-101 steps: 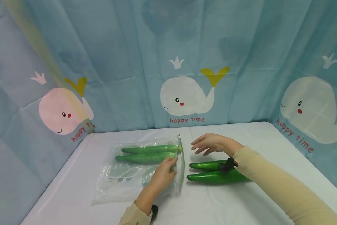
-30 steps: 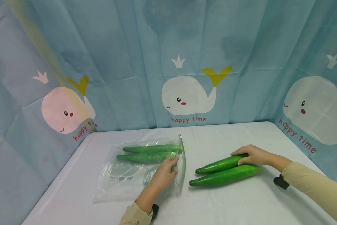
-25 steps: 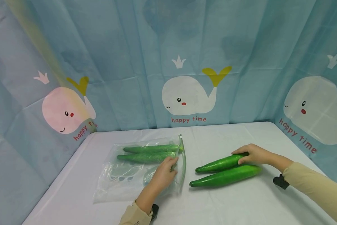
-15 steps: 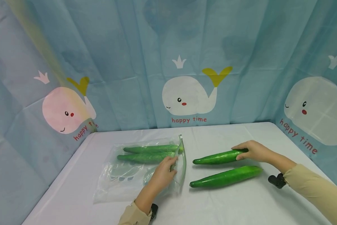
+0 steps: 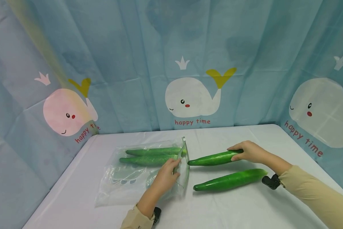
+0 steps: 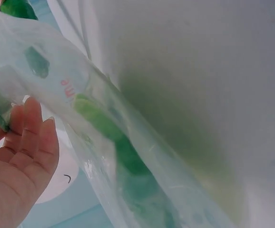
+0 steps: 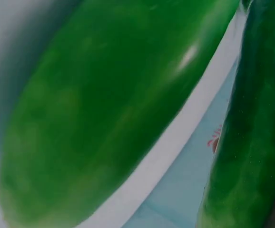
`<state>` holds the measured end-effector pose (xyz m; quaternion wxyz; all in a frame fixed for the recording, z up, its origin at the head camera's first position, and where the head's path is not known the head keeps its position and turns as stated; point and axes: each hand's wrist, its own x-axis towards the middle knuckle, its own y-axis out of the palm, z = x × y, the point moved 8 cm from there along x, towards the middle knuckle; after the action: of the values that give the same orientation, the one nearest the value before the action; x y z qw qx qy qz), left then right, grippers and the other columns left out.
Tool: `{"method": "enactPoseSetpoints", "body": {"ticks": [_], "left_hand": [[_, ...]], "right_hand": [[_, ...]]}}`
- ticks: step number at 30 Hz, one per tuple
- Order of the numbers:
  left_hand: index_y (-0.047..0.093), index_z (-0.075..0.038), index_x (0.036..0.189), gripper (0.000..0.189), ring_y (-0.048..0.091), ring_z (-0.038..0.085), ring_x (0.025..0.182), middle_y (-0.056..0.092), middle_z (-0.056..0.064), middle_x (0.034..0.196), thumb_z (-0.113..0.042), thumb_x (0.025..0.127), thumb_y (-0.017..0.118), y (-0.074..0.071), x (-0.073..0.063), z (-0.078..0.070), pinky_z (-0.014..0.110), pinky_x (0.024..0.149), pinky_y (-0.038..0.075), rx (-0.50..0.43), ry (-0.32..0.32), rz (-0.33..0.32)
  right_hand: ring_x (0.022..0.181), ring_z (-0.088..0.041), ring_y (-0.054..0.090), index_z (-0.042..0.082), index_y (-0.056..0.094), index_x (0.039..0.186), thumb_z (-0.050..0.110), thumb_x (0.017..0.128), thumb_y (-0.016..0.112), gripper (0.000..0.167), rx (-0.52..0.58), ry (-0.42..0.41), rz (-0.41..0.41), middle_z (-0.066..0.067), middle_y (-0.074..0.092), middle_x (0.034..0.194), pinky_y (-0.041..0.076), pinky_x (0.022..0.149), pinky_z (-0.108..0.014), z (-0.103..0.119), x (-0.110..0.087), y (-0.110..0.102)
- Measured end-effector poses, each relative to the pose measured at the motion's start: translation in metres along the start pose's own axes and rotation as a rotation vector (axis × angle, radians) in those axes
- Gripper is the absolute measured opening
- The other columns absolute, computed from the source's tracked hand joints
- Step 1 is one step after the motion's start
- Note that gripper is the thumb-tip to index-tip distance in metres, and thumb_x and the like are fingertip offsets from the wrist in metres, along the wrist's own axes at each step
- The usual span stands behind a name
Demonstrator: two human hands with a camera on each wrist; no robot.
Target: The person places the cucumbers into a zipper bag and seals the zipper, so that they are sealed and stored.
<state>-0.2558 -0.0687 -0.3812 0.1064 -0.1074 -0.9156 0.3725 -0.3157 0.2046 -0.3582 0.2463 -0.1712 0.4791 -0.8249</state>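
My left hand (image 5: 166, 176) pinches the opening edge of a clear zip bag (image 5: 105, 190), its mouth facing right. Inside the bag lie two cucumbers, a rear one (image 5: 151, 151) and a front one (image 5: 148, 160). With my right hand (image 5: 250, 151) I grip another cucumber (image 5: 211, 159) near its right end, and its left tip is right at the bag's mouth. Below it, a loose cucumber (image 5: 230, 180) lies on the table. In the right wrist view the held cucumber (image 7: 247, 142) stands at the right, and the loose cucumber (image 7: 109, 104) looms large.
A white cloth covers the table (image 5: 217, 210). Behind and to both sides hangs a blue curtain (image 5: 125, 105) printed with whales. Black wrist cameras are strapped at both cuffs.
My right hand took hold of the rear loose cucumber, lifted it apart from the other one and moved it left to the bag's mouth. My left hand stayed on the bag.
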Motion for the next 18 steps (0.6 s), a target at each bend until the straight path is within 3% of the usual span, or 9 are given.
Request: {"method": "enactPoseSetpoints", "body": {"ticks": [9,18], "left_hand": [[0.048,0.004,0.139,0.053,0.055,0.028,0.104,0.054,0.014,0.123,0.005,0.089,0.064,0.000,-0.001,-0.001,0.039,0.077,0.049,-0.011,-0.014,0.010],[0.048,0.005,0.139,0.054,0.056,0.029,0.104,0.055,0.013,0.120,0.006,0.088,0.064,-0.001,-0.002,-0.003,0.039,0.077,0.050,-0.023,-0.013,0.010]], "right_hand": [[0.096,-0.030,0.067,-0.004,0.066,0.121,0.028,0.082,0.076,0.051,0.028,0.017,0.007,-0.022,0.066,0.116,0.054,0.074,-0.038,0.010,0.013,0.008],[0.101,-0.033,0.065,-0.003,0.066,0.121,0.027,0.082,0.077,0.050,0.050,0.025,0.021,-0.021,0.066,0.116,0.054,0.081,-0.043,0.022,0.026,0.017]]}}
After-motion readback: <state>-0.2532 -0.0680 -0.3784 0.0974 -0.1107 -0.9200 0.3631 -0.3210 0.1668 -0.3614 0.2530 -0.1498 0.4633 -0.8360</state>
